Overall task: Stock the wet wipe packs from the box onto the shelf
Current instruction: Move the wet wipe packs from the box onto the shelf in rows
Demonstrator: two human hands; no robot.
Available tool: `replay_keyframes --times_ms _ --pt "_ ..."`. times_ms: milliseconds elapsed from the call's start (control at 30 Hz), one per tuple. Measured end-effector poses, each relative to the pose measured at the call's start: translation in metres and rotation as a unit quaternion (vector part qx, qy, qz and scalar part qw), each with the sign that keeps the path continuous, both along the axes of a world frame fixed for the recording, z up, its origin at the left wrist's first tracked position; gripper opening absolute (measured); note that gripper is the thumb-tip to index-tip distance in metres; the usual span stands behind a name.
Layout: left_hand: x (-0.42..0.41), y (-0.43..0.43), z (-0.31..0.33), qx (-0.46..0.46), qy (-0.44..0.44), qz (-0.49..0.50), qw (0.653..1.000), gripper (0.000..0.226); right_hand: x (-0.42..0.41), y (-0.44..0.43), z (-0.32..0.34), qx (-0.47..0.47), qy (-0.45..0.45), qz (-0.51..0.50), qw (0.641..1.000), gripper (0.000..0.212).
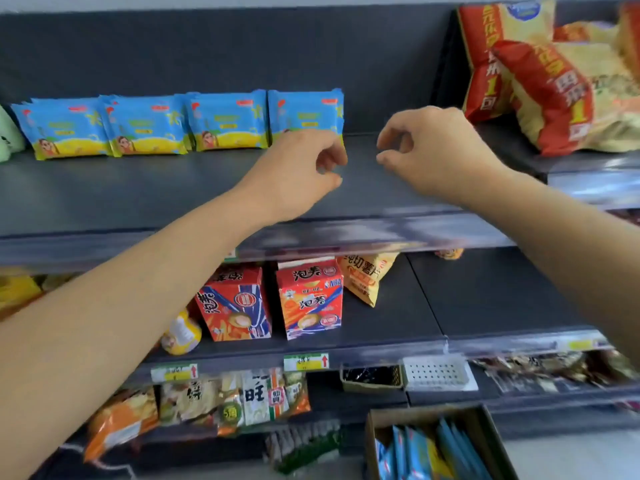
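Observation:
Several blue and yellow wet wipe packs [228,121] stand upright in a row at the back of the dark upper shelf [138,195]. My left hand [298,171] hovers just in front of the rightmost pack [306,112], fingers curled, holding nothing. My right hand [433,154] hangs over bare shelf to the right of the row, fingers loosely curled and empty. A cardboard box [433,441] at the bottom right holds more blue packs standing on edge.
Large red and yellow snack bags [547,81] lean on the neighbouring shelf at the upper right. Below, red cartons [308,299] and a chip bag [367,275] sit on the middle shelf. Assorted snack packets [225,400] fill the lowest shelf.

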State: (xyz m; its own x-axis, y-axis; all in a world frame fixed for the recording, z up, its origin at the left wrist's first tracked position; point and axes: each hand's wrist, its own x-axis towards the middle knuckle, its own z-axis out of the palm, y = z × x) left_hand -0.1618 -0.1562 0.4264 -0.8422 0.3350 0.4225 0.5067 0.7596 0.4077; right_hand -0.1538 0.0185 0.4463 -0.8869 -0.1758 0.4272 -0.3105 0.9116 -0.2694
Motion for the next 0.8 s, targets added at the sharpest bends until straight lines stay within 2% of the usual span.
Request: replay_keyframes --times_ms 100,233,433,533,600,667,733,800 --pt "0.039 0.043 -0.032 -0.022 -0.062 -0.054 0.996 0.014 0.045 0.036 -0.035 0.012 -0.053 -0.009 0.998 0.015" --pt "0.075 0.093 -0.097 -0.040 -0.189 -0.078 0.978 0.014 0.087 0.080 -0.100 0.056 -0.198 -0.013 0.978 0.016" --pt "0.112 0.150 -0.216 -0.042 -0.354 -0.044 0.933 0.014 0.114 0.136 -0.220 0.096 -0.380 -0.041 0.919 0.024" --pt "0.115 0.168 -0.266 -0.052 -0.427 -0.023 0.902 0.015 0.117 0.157 -0.273 0.078 -0.437 -0.058 0.894 0.025" --pt "0.116 0.175 -0.299 -0.060 -0.471 -0.007 0.880 0.014 0.119 0.165 -0.306 0.037 -0.493 -0.079 0.866 0.027" --pt "0.117 0.181 -0.331 -0.073 -0.502 0.016 0.861 0.010 0.120 0.173 -0.334 0.020 -0.531 -0.120 0.839 0.027" --pt "0.117 0.187 -0.362 -0.078 -0.526 0.037 0.846 0.011 0.118 0.183 -0.365 0.064 -0.535 -0.108 0.835 0.027" --pt "0.116 0.191 -0.390 -0.083 -0.548 0.051 0.831 0.013 0.117 0.189 -0.394 0.052 -0.550 -0.121 0.825 0.028"
